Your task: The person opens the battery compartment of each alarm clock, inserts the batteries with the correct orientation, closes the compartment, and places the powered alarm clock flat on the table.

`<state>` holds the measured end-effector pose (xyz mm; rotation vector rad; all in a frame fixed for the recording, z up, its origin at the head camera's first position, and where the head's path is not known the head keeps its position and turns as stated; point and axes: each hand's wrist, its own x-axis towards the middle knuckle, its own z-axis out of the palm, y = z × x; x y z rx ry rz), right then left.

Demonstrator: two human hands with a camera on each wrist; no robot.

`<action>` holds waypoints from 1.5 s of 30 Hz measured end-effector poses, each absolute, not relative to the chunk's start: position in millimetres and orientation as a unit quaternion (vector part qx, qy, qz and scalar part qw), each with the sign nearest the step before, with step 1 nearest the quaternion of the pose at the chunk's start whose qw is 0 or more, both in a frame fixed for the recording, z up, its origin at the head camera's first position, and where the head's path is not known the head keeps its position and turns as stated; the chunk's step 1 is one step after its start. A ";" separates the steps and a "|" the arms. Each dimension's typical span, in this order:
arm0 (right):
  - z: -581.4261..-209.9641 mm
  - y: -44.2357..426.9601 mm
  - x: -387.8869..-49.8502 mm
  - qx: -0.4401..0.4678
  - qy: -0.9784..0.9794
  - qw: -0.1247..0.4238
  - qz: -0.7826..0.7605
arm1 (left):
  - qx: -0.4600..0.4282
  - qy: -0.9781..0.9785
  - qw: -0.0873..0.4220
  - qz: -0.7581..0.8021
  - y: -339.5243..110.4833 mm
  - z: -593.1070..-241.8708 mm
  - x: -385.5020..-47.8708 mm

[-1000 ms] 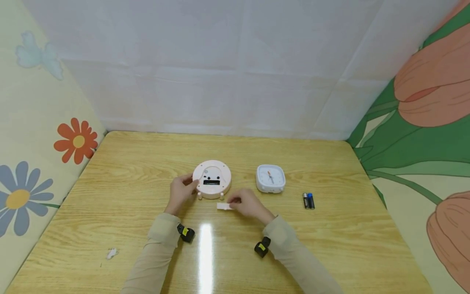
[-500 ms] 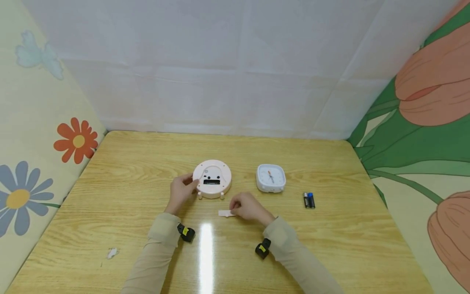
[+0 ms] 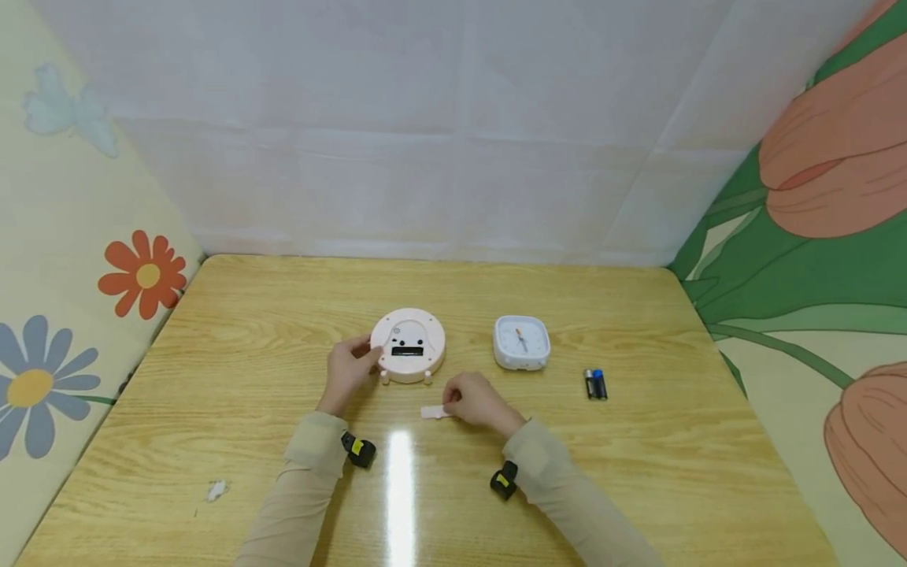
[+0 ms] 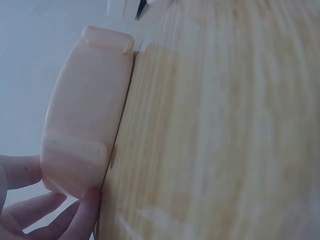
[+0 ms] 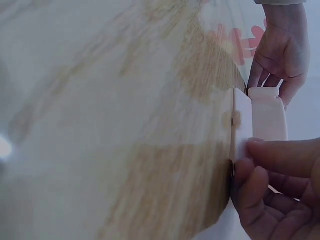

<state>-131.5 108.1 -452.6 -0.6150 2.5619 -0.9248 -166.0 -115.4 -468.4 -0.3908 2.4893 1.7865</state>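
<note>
A round pale pink clock point(image 3: 409, 324) lies face down, its back up and its two feet toward me. The dark battery slot point(image 3: 407, 351) in its back is uncovered, and no battery shows in it. My left hand point(image 3: 349, 368) grips the clock's left edge, thumb on top; in the left wrist view the fingers point(image 4: 82, 215) reach round its side. Just in front of the clock, my right hand point(image 3: 476, 399) pinches one end of a small pale pink battery cover point(image 3: 431, 412) between thumb and fingers. The cover point(image 5: 243, 112) is at the tabletop, apart from the clock.
A white square alarm clock point(image 3: 522, 343) stands face up to the right. Beyond it two AA batteries point(image 3: 595, 384) lie side by side. A small white mark or scrap point(image 3: 216, 491) is at the table's front left. A white sheet point(image 3: 453, 142) hangs behind the table point(image 3: 638, 472).
My right hand has drawn the battery cover a little toward me, away from the clock's feet, then stayed there. The left hand keeps its hold on the pink clock.
</note>
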 end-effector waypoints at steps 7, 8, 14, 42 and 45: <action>-450.5 109.0 -131.7 -0.219 0.906 0.165 -0.323 | -0.126 0.806 0.025 0.577 -115.0 -466.7 -166.3; -450.4 109.3 -131.7 -0.219 0.906 0.162 -0.323 | -0.125 0.806 0.025 0.577 -114.9 -466.5 -166.4; -446.1 112.2 -131.1 -0.228 0.907 0.143 -0.323 | -0.124 0.806 0.027 0.578 -115.2 -465.6 -166.4; -431.2 151.6 -115.6 -0.224 0.910 0.048 -0.345 | -0.134 0.797 0.041 0.588 -115.0 -465.7 -165.5; -430.5 155.0 -116.0 -0.209 0.915 0.054 -0.342 | -0.133 0.796 0.041 0.589 -115.2 -465.1 -164.7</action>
